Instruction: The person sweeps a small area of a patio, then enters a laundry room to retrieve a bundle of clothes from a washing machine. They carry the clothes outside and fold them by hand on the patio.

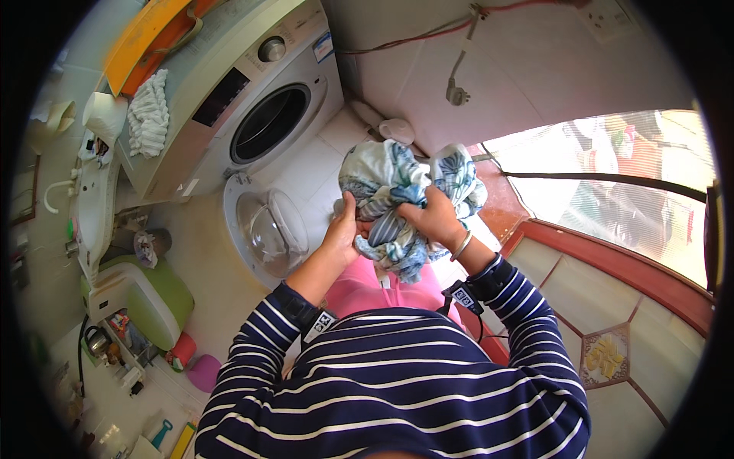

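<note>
A crumpled bundle of patterned cloth [378, 166], white with blue and green print and striped parts, hangs in front of my body above my lap. My left hand [343, 229] grips its left side, thumb up along the fabric. With its fingers sunk in the folds, my right hand [433, 218] holds the right part of the bundle. Beyond it to the left stands a front-loading washing machine [215, 132]. Its round glass door [266, 226] is swung wide, and the dark drum opening [270, 123] shows.
A white towel [149, 115] and an orange container [143, 46] lie on the washer top. A plug [457, 94] dangles from a cord on the wall. At left are a washbasin [94, 212] and a green tub [155, 298]. A red-framed threshold [602, 269] borders the right.
</note>
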{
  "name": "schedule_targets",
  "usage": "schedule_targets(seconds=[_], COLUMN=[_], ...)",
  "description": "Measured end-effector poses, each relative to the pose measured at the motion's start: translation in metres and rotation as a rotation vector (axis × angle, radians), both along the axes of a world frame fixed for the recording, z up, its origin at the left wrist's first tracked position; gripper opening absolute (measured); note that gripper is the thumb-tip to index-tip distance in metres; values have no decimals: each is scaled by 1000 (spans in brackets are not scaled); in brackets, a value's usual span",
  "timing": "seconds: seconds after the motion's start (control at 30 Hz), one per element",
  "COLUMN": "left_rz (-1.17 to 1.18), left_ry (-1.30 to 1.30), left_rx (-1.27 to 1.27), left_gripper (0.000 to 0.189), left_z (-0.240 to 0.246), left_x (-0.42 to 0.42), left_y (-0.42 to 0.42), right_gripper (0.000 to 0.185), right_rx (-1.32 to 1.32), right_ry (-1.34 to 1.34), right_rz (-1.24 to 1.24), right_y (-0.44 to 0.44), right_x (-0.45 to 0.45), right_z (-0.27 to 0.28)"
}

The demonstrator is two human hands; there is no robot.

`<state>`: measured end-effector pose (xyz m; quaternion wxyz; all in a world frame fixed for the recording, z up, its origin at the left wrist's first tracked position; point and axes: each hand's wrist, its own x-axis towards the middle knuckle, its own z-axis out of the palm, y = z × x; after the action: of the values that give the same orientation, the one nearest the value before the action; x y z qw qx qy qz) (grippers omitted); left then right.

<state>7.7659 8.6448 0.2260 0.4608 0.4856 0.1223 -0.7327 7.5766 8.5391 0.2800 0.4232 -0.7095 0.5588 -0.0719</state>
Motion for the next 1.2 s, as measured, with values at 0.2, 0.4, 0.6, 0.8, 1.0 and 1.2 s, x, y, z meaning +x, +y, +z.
schedule_targets(seconds=[0.2, 0.4, 0.6, 0.8, 1.0, 1.2], left_rz=[-56, -495, -980, -707, -369, -348], left_ry=[3, 322, 205, -187, 0, -533], left_rx=[60, 42, 86, -21, 42, -407], left_gripper=[66, 45, 42, 81, 67, 43], left_z=[3, 10, -1, -38, -26, 31], left_x=[-64, -89, -119, -148, -148, -170], left_y=[-14, -6, 9, 20, 27, 17], right_gripper=[49, 18, 19, 12, 15, 11], right_rx=[114, 164, 315, 433, 414, 555], right_ry=[-238, -281, -412, -590, -577, -704], right_rz=[-235, -260, -357, -368, -445, -656], right_y=[13, 47, 90, 89, 88, 86], right_x=[-78, -160, -212, -225, -238, -242], right_z=[-34, -23, -1, 1, -14, -32])
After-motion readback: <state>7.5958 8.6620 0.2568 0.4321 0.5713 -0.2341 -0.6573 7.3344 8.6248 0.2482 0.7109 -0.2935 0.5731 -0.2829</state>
